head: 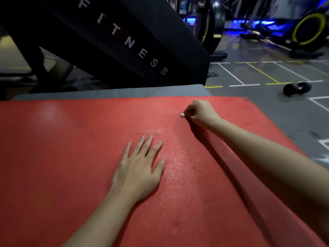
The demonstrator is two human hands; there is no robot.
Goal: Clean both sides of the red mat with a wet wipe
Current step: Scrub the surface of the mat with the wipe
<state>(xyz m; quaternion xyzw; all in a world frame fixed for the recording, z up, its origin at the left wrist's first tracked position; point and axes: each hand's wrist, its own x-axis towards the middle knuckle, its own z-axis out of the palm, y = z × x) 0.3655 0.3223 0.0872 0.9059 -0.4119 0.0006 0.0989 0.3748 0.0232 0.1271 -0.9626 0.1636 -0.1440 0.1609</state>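
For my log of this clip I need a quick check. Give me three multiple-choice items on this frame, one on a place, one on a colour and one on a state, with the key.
1. Where is the dumbbell relative to the red mat?
A) on it
B) on the floor off its far right corner
C) under it

2. What colour is the wipe in the right hand?
A) blue
B) white
C) yellow

3. How is the left hand?
A) gripping the wipe
B) curled into a fist
C) flat on the mat, fingers straight

Key:
1 B: it lies on the lined floor past the mat's edge.
2 B: a white bit shows at the pinching fingertips.
3 C: the palm is down and the fingers are spread.
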